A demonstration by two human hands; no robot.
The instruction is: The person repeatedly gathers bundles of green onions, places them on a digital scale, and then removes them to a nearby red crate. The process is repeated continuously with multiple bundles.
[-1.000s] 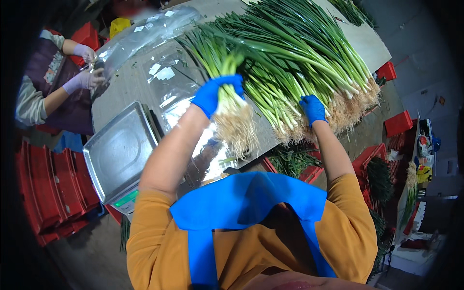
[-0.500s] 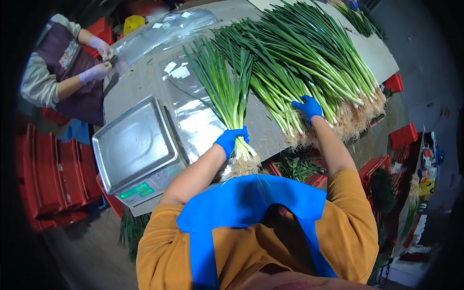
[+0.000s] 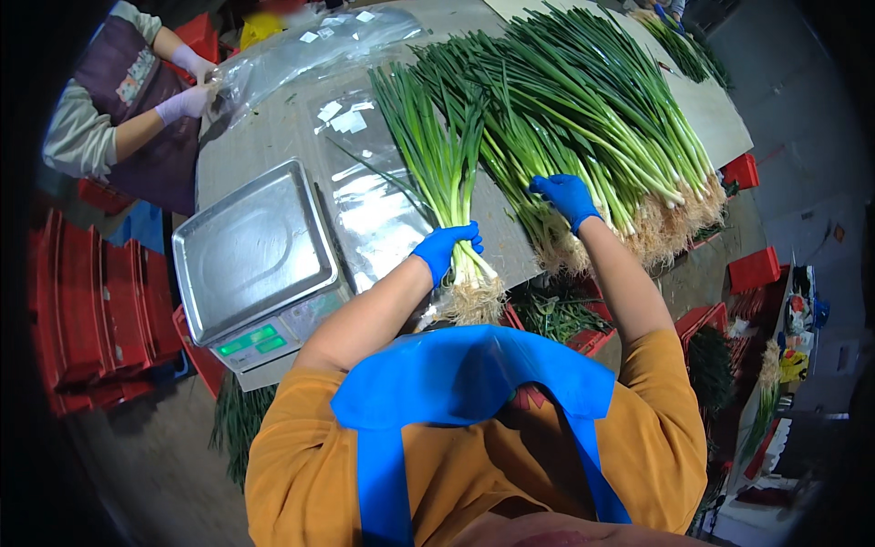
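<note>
A bunch of scallions [image 3: 437, 155] with white stalks and bushy roots lies on the table in front of me, its leaves pointing away. Wrapped round its stalks just above the roots is my left hand [image 3: 447, 250], in a blue glove. My right hand [image 3: 567, 199], also gloved in blue, is over the near edge of a large pile of scallions [image 3: 592, 109]. Its fingers are drawn together among the stalks; whether they pinch a stalk is hidden.
Left of the bunch stands a scale [image 3: 255, 251] with a steel pan. Clear plastic film [image 3: 374, 205] and white labels [image 3: 348, 121] lie beyond it. A co-worker's gloved hands [image 3: 193, 87] handle plastic at the far left. Red crates [image 3: 105, 310] are stacked at the left.
My right hand has moved slightly left and away from me over the pile, and its fingers have drawn together. The left hand keeps its hold on the bunch, which has shifted slightly right.
</note>
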